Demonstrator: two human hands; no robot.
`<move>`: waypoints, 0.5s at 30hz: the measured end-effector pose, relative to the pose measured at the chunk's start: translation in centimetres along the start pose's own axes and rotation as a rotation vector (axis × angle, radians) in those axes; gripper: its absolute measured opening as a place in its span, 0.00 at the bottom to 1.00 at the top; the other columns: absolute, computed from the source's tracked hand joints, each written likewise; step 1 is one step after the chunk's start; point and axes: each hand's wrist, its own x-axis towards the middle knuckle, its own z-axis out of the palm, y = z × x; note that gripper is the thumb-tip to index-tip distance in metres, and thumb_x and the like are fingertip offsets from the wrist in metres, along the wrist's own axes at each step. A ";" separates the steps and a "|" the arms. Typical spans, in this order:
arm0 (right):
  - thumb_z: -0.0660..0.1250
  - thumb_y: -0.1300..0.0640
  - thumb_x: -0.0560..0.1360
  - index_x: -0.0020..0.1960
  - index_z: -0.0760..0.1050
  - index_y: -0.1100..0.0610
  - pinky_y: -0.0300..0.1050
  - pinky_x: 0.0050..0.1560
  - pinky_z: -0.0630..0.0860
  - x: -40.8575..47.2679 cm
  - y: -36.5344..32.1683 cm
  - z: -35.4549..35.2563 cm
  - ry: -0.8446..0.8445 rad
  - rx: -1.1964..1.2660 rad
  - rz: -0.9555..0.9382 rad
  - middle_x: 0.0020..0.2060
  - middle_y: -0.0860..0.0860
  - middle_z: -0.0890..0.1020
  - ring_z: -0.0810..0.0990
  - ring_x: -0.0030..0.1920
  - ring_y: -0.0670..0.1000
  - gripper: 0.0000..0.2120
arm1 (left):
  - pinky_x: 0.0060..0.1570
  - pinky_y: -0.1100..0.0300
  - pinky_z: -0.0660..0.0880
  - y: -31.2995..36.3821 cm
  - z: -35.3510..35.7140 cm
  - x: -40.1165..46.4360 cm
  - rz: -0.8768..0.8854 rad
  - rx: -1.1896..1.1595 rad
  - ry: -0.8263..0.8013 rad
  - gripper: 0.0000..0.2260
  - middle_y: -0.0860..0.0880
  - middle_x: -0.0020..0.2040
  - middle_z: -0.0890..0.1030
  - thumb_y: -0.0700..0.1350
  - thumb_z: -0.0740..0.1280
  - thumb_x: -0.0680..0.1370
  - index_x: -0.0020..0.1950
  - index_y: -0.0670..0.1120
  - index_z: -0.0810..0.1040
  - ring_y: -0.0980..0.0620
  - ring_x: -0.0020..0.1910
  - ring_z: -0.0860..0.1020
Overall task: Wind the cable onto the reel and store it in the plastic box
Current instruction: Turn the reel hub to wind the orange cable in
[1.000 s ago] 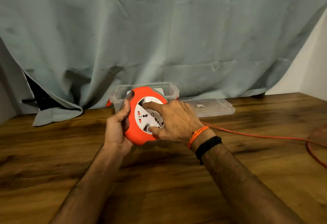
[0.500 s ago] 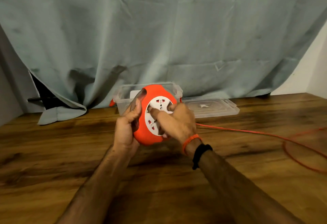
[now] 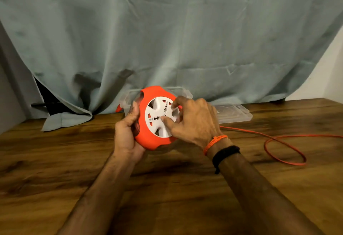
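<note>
An orange cable reel (image 3: pixel 148 138) with a white socket face (image 3: pixel 157 112) is held upright just above the wooden table (image 3: pixel 167 188). My left hand (image 3: pixel 126 134) grips its left rim. My right hand (image 3: pixel 193 121) lies on the white face, thumb and fingertips curled into its recesses. The orange cable (image 3: pixel 278 141) runs from behind my right hand across the table to the right and forms a loose loop. The clear plastic box (image 3: pixel 128 99) stands behind the reel, mostly hidden by it.
The box's clear lid (image 3: pixel 233 114) lies flat to the right of the box. A grey-green curtain (image 3: pixel 167 39) hangs along the table's back edge. A white wall (image 3: pixel 328 78) shows at the far right.
The white face has turned under my right hand, and the hand has swung from the lower middle to the right side. The cable loop on the table has drawn closer to the reel.
</note>
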 end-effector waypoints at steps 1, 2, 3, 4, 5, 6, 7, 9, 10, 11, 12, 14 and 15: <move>0.68 0.38 0.66 0.52 0.77 0.48 0.45 0.43 0.75 0.1 0.2 -0.1 -0.001 0.007 -0.066 0.36 0.45 0.84 0.82 0.45 0.54 0.20 | 0.45 0.41 0.81 0.1 0.0 0.0 -0.005 -0.005 -0.023 0.21 0.41 0.50 0.86 0.52 0.57 0.82 0.46 0.45 0.88 0.42 0.47 0.85; 0.67 0.38 0.65 0.55 0.75 0.46 0.45 0.43 0.75 0.1 0.4 0.0 -0.016 0.012 -0.120 0.38 0.44 0.84 0.82 0.45 0.54 0.22 | 0.44 0.42 0.81 0.2 0.0 -0.1 -0.012 -0.008 -0.032 0.23 0.42 0.48 0.87 0.52 0.56 0.83 0.43 0.45 0.88 0.43 0.46 0.86; 0.66 0.37 0.64 0.57 0.74 0.45 0.46 0.43 0.76 0.2 0.6 0.0 -0.039 0.004 -0.169 0.40 0.44 0.84 0.82 0.46 0.54 0.24 | 0.43 0.42 0.82 0.3 0.0 -0.2 -0.016 -0.011 -0.039 0.23 0.42 0.48 0.87 0.52 0.56 0.83 0.43 0.45 0.88 0.42 0.46 0.86; 0.65 0.37 0.64 0.59 0.72 0.44 0.46 0.42 0.76 0.2 0.7 0.1 -0.064 -0.012 -0.213 0.42 0.45 0.84 0.82 0.46 0.55 0.25 | 0.43 0.43 0.83 0.3 0.0 -0.1 -0.019 -0.010 -0.042 0.22 0.41 0.50 0.86 0.52 0.57 0.82 0.45 0.44 0.88 0.42 0.47 0.85; 0.64 0.38 0.64 0.61 0.70 0.43 0.47 0.42 0.76 0.2 0.8 0.3 -0.083 -0.024 -0.257 0.43 0.47 0.84 0.82 0.46 0.56 0.26 | 0.43 0.44 0.83 0.4 0.0 -0.1 -0.019 -0.011 -0.036 0.22 0.40 0.51 0.86 0.53 0.57 0.82 0.47 0.43 0.87 0.41 0.49 0.85; 0.64 0.38 0.64 0.63 0.69 0.42 0.48 0.41 0.76 0.1 0.8 0.5 -0.095 -0.035 -0.296 0.43 0.48 0.84 0.82 0.45 0.57 0.27 | 0.43 0.44 0.83 0.5 0.0 -0.1 -0.021 0.000 -0.021 0.21 0.40 0.53 0.85 0.53 0.58 0.81 0.52 0.42 0.86 0.40 0.50 0.85; 0.63 0.38 0.65 0.65 0.68 0.41 0.49 0.41 0.76 0.1 0.8 0.7 -0.098 -0.045 -0.330 0.42 0.50 0.84 0.81 0.44 0.58 0.28 | 0.45 0.44 0.82 0.6 0.0 -0.1 -0.020 0.018 -0.009 0.20 0.39 0.54 0.85 0.53 0.59 0.80 0.57 0.41 0.83 0.40 0.52 0.84; 0.63 0.39 0.67 0.67 0.68 0.42 0.49 0.39 0.74 -0.2 0.6 1.1 -0.086 -0.053 -0.374 0.41 0.53 0.83 0.81 0.42 0.60 0.29 | 0.44 0.45 0.83 0.7 0.1 -0.1 -0.018 0.049 0.005 0.21 0.39 0.54 0.85 0.53 0.59 0.81 0.62 0.40 0.79 0.41 0.51 0.84; 0.64 0.39 0.67 0.67 0.69 0.42 0.49 0.38 0.74 -0.3 0.5 1.3 -0.070 -0.055 -0.382 0.41 0.54 0.84 0.81 0.41 0.61 0.29 | 0.43 0.46 0.83 0.7 0.1 -0.2 -0.024 0.059 0.005 0.20 0.40 0.52 0.85 0.53 0.58 0.81 0.61 0.40 0.79 0.42 0.49 0.85; 0.64 0.39 0.67 0.67 0.69 0.42 0.49 0.38 0.74 -0.4 0.4 1.5 -0.050 -0.060 -0.384 0.42 0.55 0.84 0.81 0.41 0.61 0.28 | 0.42 0.46 0.83 0.6 0.2 -0.2 -0.029 0.066 0.001 0.20 0.39 0.53 0.85 0.53 0.58 0.82 0.61 0.40 0.79 0.42 0.48 0.85; 0.64 0.39 0.68 0.67 0.70 0.43 0.49 0.38 0.74 -0.4 0.3 1.7 -0.034 -0.071 -0.378 0.42 0.55 0.84 0.81 0.40 0.62 0.28 | 0.43 0.46 0.83 0.6 0.1 -0.2 -0.034 0.069 -0.002 0.20 0.39 0.54 0.85 0.53 0.58 0.82 0.61 0.40 0.79 0.42 0.48 0.85; 0.63 0.39 0.67 0.68 0.69 0.43 0.49 0.38 0.74 -0.4 0.4 2.0 -0.016 -0.092 -0.359 0.41 0.56 0.83 0.81 0.40 0.62 0.29 | 0.42 0.47 0.83 0.4 0.1 -0.1 -0.023 0.077 0.014 0.19 0.39 0.53 0.85 0.53 0.59 0.81 0.60 0.40 0.79 0.42 0.48 0.85; 0.63 0.40 0.67 0.68 0.69 0.43 0.49 0.38 0.73 -0.5 0.5 2.1 -0.009 -0.098 -0.353 0.40 0.56 0.83 0.80 0.39 0.62 0.29 | 0.41 0.48 0.83 0.3 0.1 -0.1 -0.012 0.090 0.019 0.18 0.40 0.51 0.86 0.52 0.59 0.81 0.60 0.41 0.79 0.43 0.47 0.85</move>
